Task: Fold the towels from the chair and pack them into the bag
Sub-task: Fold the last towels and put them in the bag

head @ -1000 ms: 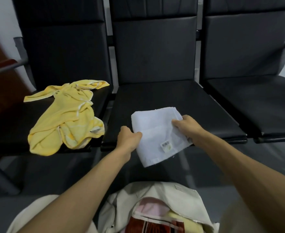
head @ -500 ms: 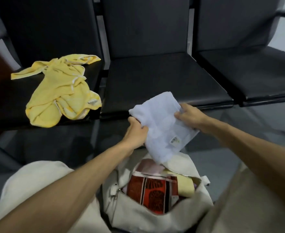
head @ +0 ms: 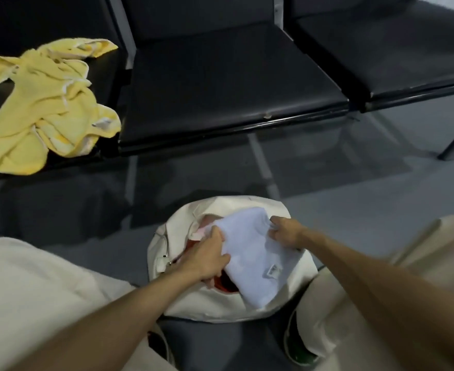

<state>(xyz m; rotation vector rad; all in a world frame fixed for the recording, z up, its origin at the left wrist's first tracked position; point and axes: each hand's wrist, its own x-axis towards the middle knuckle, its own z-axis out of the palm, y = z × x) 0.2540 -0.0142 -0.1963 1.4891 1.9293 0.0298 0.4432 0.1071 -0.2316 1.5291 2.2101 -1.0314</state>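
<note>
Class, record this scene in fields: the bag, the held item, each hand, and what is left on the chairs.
Bag: cream fabric bag, open at the top
Held item: folded white towel over the bag's mouth
Left hand: grips its left edge
Right hand: pinches its right edge
Remaining: crumpled yellow towel on the black chair seat

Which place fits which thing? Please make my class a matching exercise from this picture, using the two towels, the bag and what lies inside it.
Things
1. folded white towel
2. crumpled yellow towel
3. cream canvas bag
4. red cloth

Places
A. on the grey floor, between the person's trouser legs
B. inside the bag, mostly hidden
C. on the left black chair seat
D. gripped by the left hand and the right hand at the bag's mouth

Pairs: 1-D, 2-C, 3-A, 4-B.
</note>
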